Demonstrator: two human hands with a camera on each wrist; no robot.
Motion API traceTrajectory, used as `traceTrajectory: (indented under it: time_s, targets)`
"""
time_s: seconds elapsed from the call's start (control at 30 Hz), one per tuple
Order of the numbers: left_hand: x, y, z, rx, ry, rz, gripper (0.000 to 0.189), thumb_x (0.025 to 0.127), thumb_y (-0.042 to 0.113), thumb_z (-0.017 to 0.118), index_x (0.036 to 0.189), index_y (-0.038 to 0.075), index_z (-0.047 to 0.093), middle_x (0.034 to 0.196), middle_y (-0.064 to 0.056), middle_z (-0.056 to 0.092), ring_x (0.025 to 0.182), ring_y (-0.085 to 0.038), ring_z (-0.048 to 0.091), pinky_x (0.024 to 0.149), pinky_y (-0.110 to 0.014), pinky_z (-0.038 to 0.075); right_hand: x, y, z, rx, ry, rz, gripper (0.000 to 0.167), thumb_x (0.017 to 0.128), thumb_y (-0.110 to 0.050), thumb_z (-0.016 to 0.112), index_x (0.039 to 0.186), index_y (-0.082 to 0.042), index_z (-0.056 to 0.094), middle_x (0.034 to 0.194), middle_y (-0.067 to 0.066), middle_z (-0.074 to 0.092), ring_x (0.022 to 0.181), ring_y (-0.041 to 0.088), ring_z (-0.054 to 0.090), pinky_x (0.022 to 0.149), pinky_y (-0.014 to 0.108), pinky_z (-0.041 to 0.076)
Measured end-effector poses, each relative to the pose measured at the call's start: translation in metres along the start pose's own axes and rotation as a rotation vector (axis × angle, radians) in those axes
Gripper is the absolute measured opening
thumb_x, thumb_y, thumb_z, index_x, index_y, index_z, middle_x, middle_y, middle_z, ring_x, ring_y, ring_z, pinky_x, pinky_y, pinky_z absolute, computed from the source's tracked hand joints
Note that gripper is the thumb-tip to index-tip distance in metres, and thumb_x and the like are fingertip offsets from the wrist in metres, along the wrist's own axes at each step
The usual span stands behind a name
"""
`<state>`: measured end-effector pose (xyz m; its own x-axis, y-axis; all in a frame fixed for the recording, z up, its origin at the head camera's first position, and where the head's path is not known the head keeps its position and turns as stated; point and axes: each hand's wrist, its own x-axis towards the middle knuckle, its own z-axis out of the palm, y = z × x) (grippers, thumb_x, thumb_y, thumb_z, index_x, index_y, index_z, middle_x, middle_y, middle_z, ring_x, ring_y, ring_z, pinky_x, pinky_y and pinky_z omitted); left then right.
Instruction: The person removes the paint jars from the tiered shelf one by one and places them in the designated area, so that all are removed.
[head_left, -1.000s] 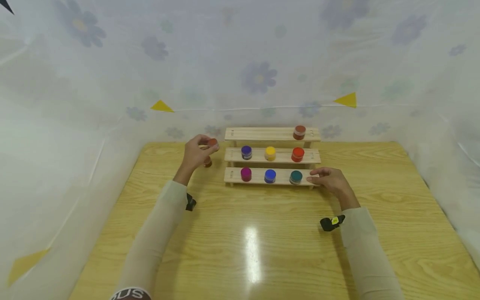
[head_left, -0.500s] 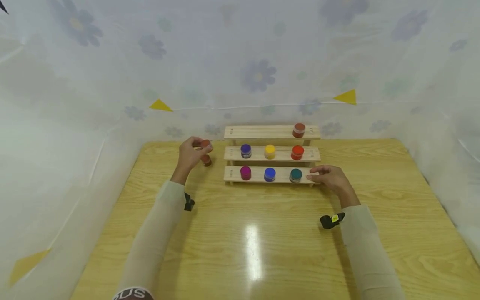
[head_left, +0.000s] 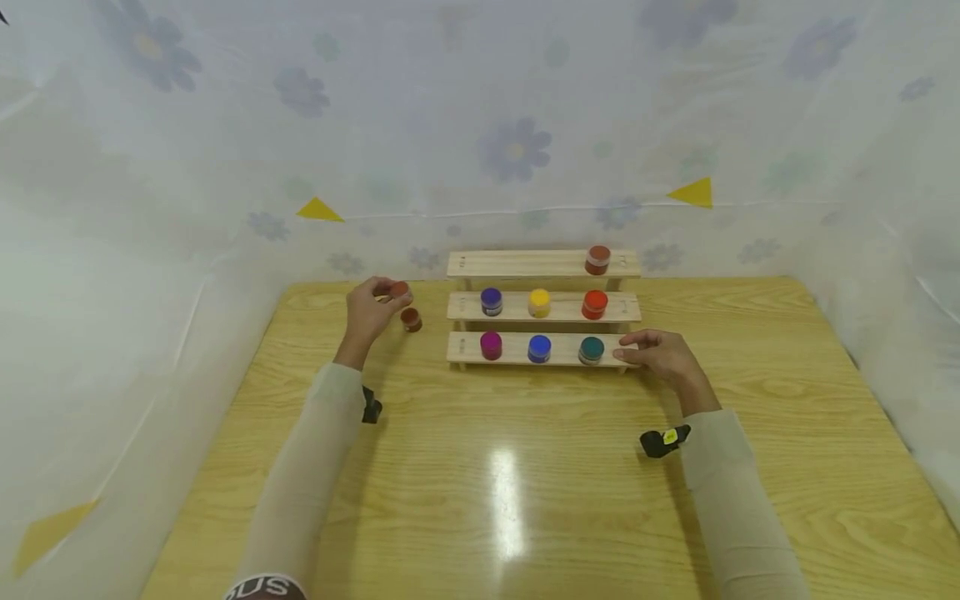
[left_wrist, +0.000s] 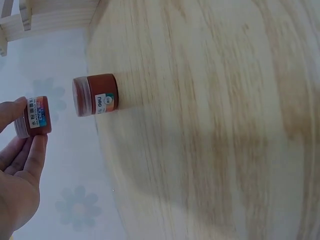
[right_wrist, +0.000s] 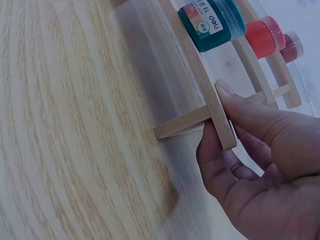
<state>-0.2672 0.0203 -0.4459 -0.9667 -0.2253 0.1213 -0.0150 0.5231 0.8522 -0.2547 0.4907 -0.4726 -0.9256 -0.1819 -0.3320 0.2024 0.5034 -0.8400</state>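
Observation:
My left hand [head_left: 367, 310] pinches a small reddish-brown paint jar [left_wrist: 38, 117] between thumb and fingers, held up off the table left of the rack. Just beside it a second brown paint jar [head_left: 411, 320] stands upright on the table. My right hand [head_left: 660, 358] grips the right end of the lowest step of the three-tier wooden rack [right_wrist: 227, 132], thumb on top and fingers beneath. A teal jar [head_left: 592, 350] sits on that step near the thumb, in line with a blue jar [head_left: 539, 348] and a magenta jar [head_left: 491, 345].
The rack's middle step carries purple [head_left: 491, 302], yellow [head_left: 539, 303] and red [head_left: 595, 304] jars. On its top step a brown jar [head_left: 597, 260] stands toward the right end. A flower-patterned sheet [head_left: 517, 150] hangs behind the wooden table [head_left: 420, 483].
My left hand has moved left with its jar, away from the rack, and the brown jar on the table is now fully uncovered. My right hand keeps its hold on the rack.

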Motion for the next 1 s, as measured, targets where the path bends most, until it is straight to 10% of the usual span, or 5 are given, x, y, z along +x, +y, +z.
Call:
traceTrajectory:
  time_s: [1.0]
  targets:
    - [-0.009,-0.028,-0.009,0.03,-0.008,-0.059,0.044,0.085,0.018,0.072,0.119,-0.005,0.055,0.119,-0.022,0.058,0.112,-0.035,0.055,0.097,-0.043,0.052,-0.001,-0.003,0.002,0.031,0.01,0.032,0.057,0.084,-0.037,0.072,0.125,-0.001,0.056,0.102,0.002,0.047,0.095,0.022,0.039,0.08,0.032,0.042]
